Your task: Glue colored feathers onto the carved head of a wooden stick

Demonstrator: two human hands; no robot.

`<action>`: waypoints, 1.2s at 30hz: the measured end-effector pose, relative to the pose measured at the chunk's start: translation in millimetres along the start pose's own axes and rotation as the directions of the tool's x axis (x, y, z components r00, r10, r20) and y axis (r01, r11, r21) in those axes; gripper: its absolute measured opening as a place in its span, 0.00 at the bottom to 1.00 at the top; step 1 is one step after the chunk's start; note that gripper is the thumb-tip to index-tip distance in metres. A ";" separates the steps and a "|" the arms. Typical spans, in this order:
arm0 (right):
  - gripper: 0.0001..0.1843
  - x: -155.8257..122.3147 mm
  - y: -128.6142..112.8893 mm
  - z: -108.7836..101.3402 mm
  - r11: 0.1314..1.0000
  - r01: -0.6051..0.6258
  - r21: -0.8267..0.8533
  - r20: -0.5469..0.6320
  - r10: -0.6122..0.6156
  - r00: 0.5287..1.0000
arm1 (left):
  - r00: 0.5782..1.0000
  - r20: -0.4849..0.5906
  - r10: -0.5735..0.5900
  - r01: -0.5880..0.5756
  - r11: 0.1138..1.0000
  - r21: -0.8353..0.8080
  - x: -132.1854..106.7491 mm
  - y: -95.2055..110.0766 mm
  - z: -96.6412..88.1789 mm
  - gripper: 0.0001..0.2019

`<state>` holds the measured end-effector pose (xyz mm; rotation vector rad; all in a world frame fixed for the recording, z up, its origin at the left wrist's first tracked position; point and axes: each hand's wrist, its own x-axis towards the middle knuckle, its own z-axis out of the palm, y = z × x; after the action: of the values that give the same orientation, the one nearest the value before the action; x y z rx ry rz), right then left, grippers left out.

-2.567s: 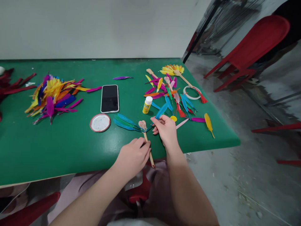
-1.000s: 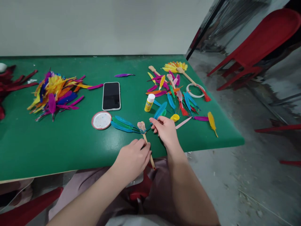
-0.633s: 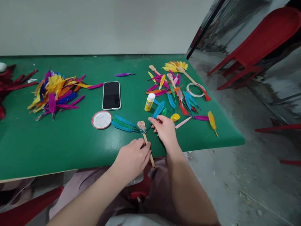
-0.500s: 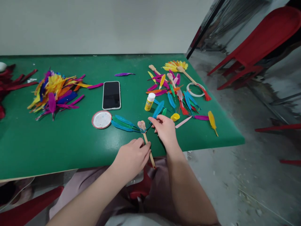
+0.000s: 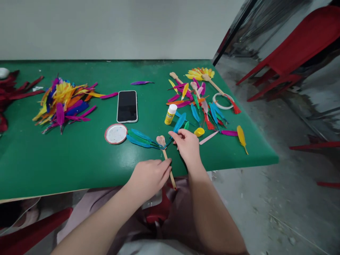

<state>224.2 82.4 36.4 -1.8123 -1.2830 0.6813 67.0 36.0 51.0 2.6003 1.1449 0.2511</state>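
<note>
A wooden stick [image 5: 170, 173] with a heart-shaped head [image 5: 160, 140] lies at the front edge of the green table [image 5: 79, 156]. My left hand [image 5: 148, 177] is closed on its shaft. Blue and green feathers [image 5: 139, 137] fan out leftward from the head. My right hand [image 5: 187, 145] pinches the quill of a blue feather [image 5: 180, 122] just right of the head. A small green feather [image 5: 186, 125] lies beside that blue one.
A round lid [image 5: 115, 133], a phone [image 5: 127, 106] and a yellow glue bottle [image 5: 170, 114] sit mid-table, its yellow cap [image 5: 199, 132] near my right hand. Loose feathers, sticks and a tape ring [image 5: 222, 101] lie right; a feather heap [image 5: 62, 102] left. Red chairs [image 5: 292, 49] stand right.
The view has shifted slightly. My right hand has nudged the blue feather toward the stick's head; my left hand keeps its hold on the shaft.
</note>
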 end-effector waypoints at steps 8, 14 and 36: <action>0.20 -1.5 -2.1 -0.4 1.000 -0.013 0.001 0.004 0.013 1.000 | 0.997 -0.025 -0.071 0.072 0.997 0.035 3.0 -1.8 -2.7 0.15; 0.20 -1.5 -2.5 0.7 1.000 -0.009 -0.015 -0.002 0.009 1.000 | 0.995 -0.035 -0.090 0.092 0.994 0.065 3.8 -1.6 -2.0 0.15; 0.17 -3.5 -8.3 0.9 0.985 -0.088 0.148 -0.030 0.094 0.995 | 0.993 0.019 -0.115 0.113 0.989 0.092 4.7 -1.2 -5.1 0.16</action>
<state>218.0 80.8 42.9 -1.7628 -1.1019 0.7685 67.9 41.2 55.6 2.5957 1.3198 0.1457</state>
